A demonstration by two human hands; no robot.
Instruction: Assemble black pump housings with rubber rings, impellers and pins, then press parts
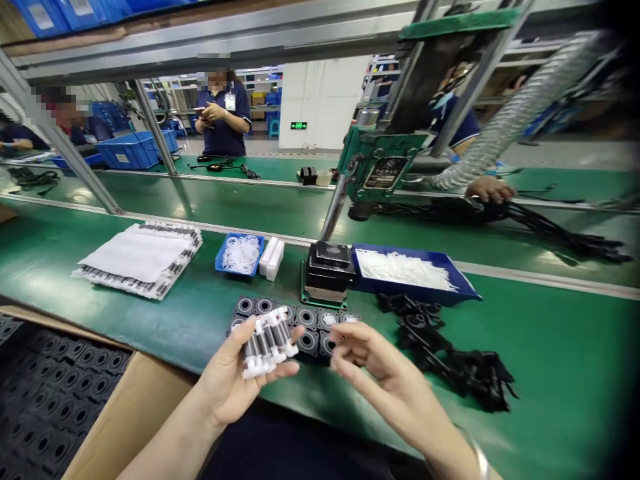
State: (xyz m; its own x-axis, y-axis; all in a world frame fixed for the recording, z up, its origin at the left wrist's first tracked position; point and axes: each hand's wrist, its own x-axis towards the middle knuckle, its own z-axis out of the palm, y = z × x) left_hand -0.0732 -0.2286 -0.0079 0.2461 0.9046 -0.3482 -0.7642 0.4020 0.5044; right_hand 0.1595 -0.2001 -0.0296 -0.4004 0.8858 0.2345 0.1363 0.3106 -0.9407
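Note:
A small row of black cylindrical parts with white plastic ends rests in my left hand, with the thumb and fingers around it. To the right, my right hand is raised with curved fingers apart, and I see nothing between them. Beneath both hands, rows of square black housings with round centres lie on the green bench, partly hidden by my hands. White fan-like pieces sit in some of the housings near my right fingertips.
Beyond the housings stands a green press above its black base. Around it are a blue tray of white strips, a blue bin of white rings, stacked sheets, black parts and a carton. Co-workers are opposite.

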